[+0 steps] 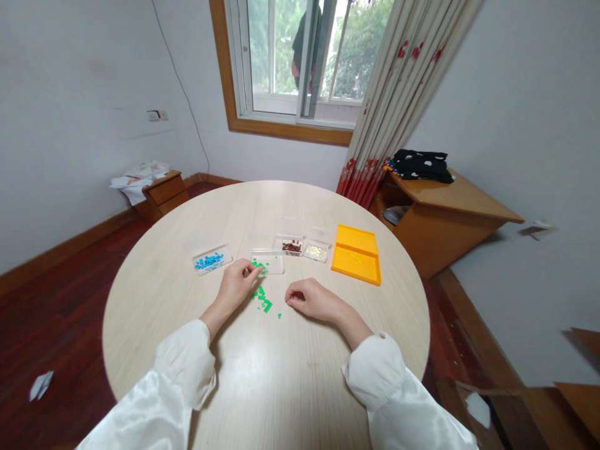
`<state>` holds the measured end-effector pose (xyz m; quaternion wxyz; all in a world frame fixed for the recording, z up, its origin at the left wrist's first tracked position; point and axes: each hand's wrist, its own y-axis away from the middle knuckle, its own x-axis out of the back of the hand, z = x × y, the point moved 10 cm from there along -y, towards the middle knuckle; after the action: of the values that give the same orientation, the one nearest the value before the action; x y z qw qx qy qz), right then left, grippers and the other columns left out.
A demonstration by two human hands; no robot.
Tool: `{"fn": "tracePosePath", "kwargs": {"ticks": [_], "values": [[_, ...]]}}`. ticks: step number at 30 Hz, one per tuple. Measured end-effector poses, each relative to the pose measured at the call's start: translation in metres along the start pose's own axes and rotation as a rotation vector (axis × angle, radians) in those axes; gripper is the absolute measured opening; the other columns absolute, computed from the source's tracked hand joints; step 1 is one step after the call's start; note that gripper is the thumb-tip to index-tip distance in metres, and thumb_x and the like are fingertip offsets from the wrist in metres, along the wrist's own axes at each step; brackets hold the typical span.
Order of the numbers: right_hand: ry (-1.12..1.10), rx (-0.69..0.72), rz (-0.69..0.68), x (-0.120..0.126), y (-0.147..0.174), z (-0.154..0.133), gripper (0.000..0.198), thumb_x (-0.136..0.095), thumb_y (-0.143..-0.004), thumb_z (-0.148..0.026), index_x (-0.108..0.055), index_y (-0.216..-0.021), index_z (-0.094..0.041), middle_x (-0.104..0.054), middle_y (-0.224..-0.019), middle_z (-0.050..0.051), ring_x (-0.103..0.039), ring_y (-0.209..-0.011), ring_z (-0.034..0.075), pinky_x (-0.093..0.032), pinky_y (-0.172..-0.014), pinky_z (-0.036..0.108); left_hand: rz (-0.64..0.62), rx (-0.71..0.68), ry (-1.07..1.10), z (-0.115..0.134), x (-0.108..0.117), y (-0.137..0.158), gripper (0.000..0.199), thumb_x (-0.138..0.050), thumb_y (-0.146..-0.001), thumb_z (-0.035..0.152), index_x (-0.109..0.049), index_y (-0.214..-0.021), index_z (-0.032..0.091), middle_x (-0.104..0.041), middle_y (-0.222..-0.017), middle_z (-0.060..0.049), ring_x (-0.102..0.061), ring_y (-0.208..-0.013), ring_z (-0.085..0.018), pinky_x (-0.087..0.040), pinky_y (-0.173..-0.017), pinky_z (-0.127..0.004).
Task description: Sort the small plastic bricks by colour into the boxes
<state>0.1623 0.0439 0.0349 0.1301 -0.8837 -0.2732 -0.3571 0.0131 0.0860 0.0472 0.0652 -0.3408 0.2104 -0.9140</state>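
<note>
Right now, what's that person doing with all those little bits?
A person sits at a round table with small green pieces. The left hand is at the near side of a clear box with some green pieces inside; more lie loose on the table. The right hand hovers or rests to their right; I can't tell if either hand pinches anything. Blue pieces, brown pieces and pale pieces sit in other boxes, and a yellow case lies open.

Green bits (267, 307) between left hand (235, 281) and right hand (310, 299), blue bits (209, 261) outside the left, brown bits (292, 247) beyond both, yellow case (357, 237) beyond the right, red-flowered cream curtain (398, 81)
</note>
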Motion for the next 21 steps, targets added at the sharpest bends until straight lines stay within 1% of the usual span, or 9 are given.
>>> {"fn": "tracePosePath", "kwargs": {"ticks": [3,5,9,12,15,21], "values": [[-0.004,0.01,0.029,0.002,-0.001,-0.001,0.016,-0.052,-0.074,-0.006,-0.066,-0.074,-0.015,-0.065,-0.069,0.002,-0.055,-0.063,0.011,-0.042,-0.063,0.023,-0.05,-0.032,0.023,0.005,-0.005,0.002,0.025,-0.058,-0.077,0.032,-0.054,-0.058,0.017,-0.048,-0.052,0.004,-0.041,-0.049,-0.01,-0.032,-0.051,-0.023],[-0.006,0.019,0.092,0.007,-0.002,-0.002,0.015,-0.051,-0.075,-0.007,-0.064,-0.076,-0.015,-0.065,-0.072,0.003,-0.055,-0.066,0.012,-0.042,-0.065,0.023,-0.109,-0.1,0.049,0.014,-0.011,0.004,0.023,-0.058,-0.078,0.032,-0.056,-0.06,0.017,-0.051,-0.056,0.003,-0.044,-0.052,-0.011,-0.035,-0.053,-0.023],[-0.057,0.032,0.26,0.018,-0.003,-0.002,0.012,-0.05,-0.078,-0.01,-0.06,-0.079,-0.016,-0.061,-0.072,0.001,-0.053,-0.068,0.012,-0.041,-0.067,0.024,-0.237,-0.273,0.122,0.039,-0.023,0.014,0.016,-0.06,-0.078,0.03,-0.061,-0.07,0.017,-0.061,-0.071,-0.002,-0.053,-0.068,-0.014,-0.041,-0.064,-0.026],[-0.136,0.032,0.32,0.017,-0.003,0.0,0.008,-0.049,-0.08,-0.014,-0.057,-0.081,-0.016,-0.058,-0.071,0.0,-0.051,-0.066,0.011,-0.041,-0.065,0.024,-0.28,-0.34,0.13,0.052,-0.028,0.021,0.014,-0.062,-0.078,0.031,-0.062,-0.075,0.017,-0.062,-0.074,-0.003,-0.055,-0.074,-0.015,-0.043,-0.068,-0.028],[-0.197,0.028,0.357,0.012,-0.005,0.001,0.006,-0.05,-0.08,-0.017,-0.056,-0.081,-0.017,-0.057,-0.072,-0.001,-0.05,-0.065,0.011,-0.041,-0.064,0.024,-0.297,-0.372,0.118,0.059,-0.031,0.025,0.015,-0.061,-0.079,0.033,-0.062,-0.075,0.018,-0.062,-0.074,-0.004,-0.055,-0.075,-0.016,-0.043,-0.068,-0.028],[-0.276,-0.003,0.381,0.01,-0.007,0.005,0.003,-0.052,-0.079,-0.018,-0.054,-0.078,-0.018,-0.058,-0.071,-0.001,-0.052,-0.066,0.012,-0.042,-0.065,0.024,-0.308,-0.374,0.077,0.061,-0.033,0.026,0.02,-0.054,-0.084,0.034,-0.063,-0.075,0.017,-0.063,-0.073,-0.004,-0.056,-0.074,-0.016,-0.043,-0.069,-0.029]]}}
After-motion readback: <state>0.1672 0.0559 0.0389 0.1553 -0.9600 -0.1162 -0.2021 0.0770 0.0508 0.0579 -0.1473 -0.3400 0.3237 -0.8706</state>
